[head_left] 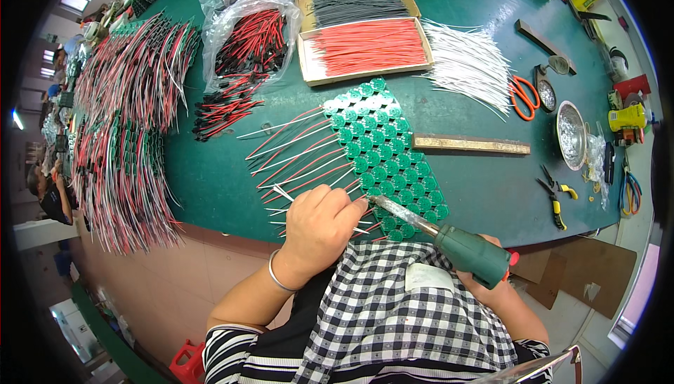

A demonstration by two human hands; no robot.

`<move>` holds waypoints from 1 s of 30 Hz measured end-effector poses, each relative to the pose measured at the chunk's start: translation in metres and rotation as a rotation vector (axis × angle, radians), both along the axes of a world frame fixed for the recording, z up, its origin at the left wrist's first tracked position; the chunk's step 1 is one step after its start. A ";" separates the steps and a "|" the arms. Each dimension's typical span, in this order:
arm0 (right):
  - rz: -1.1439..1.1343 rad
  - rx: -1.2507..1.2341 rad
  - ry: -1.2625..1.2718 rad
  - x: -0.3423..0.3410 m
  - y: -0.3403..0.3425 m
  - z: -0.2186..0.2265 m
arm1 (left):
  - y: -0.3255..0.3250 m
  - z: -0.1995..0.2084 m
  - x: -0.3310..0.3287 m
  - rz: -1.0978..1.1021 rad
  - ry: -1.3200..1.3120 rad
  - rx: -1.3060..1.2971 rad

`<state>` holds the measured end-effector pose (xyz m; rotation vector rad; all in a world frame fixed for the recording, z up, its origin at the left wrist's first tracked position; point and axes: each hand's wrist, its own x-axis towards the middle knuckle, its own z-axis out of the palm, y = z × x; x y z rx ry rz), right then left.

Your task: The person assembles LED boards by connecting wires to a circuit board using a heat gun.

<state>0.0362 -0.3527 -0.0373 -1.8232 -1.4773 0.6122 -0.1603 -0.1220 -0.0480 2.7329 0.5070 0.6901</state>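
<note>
A panel of round green circuit boards (382, 145) lies at a slant on the table before me. Red and white wires (295, 156) stick out leftward from its left edge. My left hand (319, 226) is closed in a pinch at that edge, low on the panel, with a few white wires (282, 193) poking out of its far side. My right hand (481, 291) grips the green handle of a soldering iron (470, 252). The iron's metal tip reaches the boards right beside my left fingertips. Whether it touches a joint is too small to tell.
Beyond the panel are a box of red wires (372, 47), a box of dark wires (361, 3), loose white wires (467, 61) and a bag of red-black leads (253, 40). Wired boards (126, 145) pile up leftward. Rightward lie a bar (470, 144), orange scissors (523, 97), a metal bowl (571, 135) and pliers (554, 201).
</note>
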 end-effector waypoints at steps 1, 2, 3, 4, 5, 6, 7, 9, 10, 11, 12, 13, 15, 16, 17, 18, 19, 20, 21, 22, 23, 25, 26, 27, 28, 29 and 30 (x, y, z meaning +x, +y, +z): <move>0.000 0.023 -0.049 0.000 0.001 0.000 | 0.000 0.000 0.000 0.000 0.001 0.000; 0.001 0.023 -0.048 0.002 0.003 0.003 | 0.000 0.001 0.000 0.000 0.004 0.000; 0.033 0.014 0.031 0.006 0.006 0.006 | 0.000 0.001 -0.001 0.000 0.008 0.000; 0.064 0.006 0.110 0.008 0.008 0.008 | 0.000 0.001 -0.001 0.001 0.009 -0.001; 0.062 0.006 0.110 0.007 0.007 0.007 | 0.000 0.000 0.000 0.000 0.006 0.001; 0.021 0.026 0.142 0.005 0.006 0.004 | 0.000 0.000 0.000 -0.002 0.003 0.003; -0.020 0.047 0.173 0.004 0.005 0.002 | 0.000 0.000 0.000 -0.003 0.003 0.003; -0.022 0.047 0.201 0.004 0.004 0.001 | 0.000 0.001 0.000 0.001 0.014 0.010; -0.024 0.047 0.229 0.004 0.003 0.001 | 0.000 0.001 0.000 0.000 0.014 0.011; -0.024 0.048 0.230 0.005 0.004 0.001 | 0.000 0.001 0.000 0.000 0.014 0.008; 0.014 0.062 0.192 0.007 0.004 0.001 | 0.000 0.001 -0.001 -0.001 0.015 0.005; 0.051 0.076 0.155 0.009 0.004 0.001 | -0.001 0.001 -0.001 -0.001 0.015 0.006; 0.031 0.071 0.217 0.009 0.001 -0.001 | -0.001 0.002 -0.001 -0.003 0.019 0.006; 0.012 0.063 0.279 0.008 -0.001 -0.003 | -0.001 0.002 -0.001 -0.004 0.019 0.008; 0.012 0.066 0.276 0.007 -0.003 -0.003 | -0.001 0.001 -0.001 -0.005 0.019 0.011; -0.017 0.076 0.327 0.006 -0.004 -0.004 | -0.001 0.001 -0.001 -0.007 0.018 0.013; -0.047 0.086 0.377 0.005 -0.005 -0.004 | -0.002 0.001 -0.001 -0.008 0.015 0.017; -0.048 0.088 0.377 0.005 -0.006 -0.005 | -0.002 0.002 -0.001 -0.005 0.021 0.017; -0.056 0.096 0.388 0.005 -0.007 -0.006 | -0.002 0.002 -0.001 -0.003 0.027 0.016; -0.065 0.104 0.399 0.005 -0.008 -0.006 | -0.002 0.002 0.000 -0.004 0.027 0.018; -0.066 0.104 0.400 0.003 -0.009 -0.006 | -0.002 0.002 -0.001 -0.002 0.036 0.019; -0.118 0.121 0.490 0.000 -0.009 -0.006 | -0.002 0.001 -0.001 -0.001 0.045 0.019; -0.118 0.121 0.491 -0.001 -0.010 -0.006 | -0.002 0.002 -0.001 0.001 0.044 0.017; -0.130 0.092 0.463 -0.001 -0.012 -0.005 | -0.002 0.003 -0.001 0.004 0.043 0.016; -0.140 0.064 0.436 -0.002 -0.014 -0.005 | -0.003 0.003 -0.001 0.005 0.043 0.016; -0.140 0.064 0.436 -0.001 -0.016 -0.005 | -0.004 0.003 -0.001 0.009 0.025 0.009; -0.115 0.064 0.408 0.000 -0.017 -0.005 | -0.005 0.004 -0.001 0.013 0.007 0.003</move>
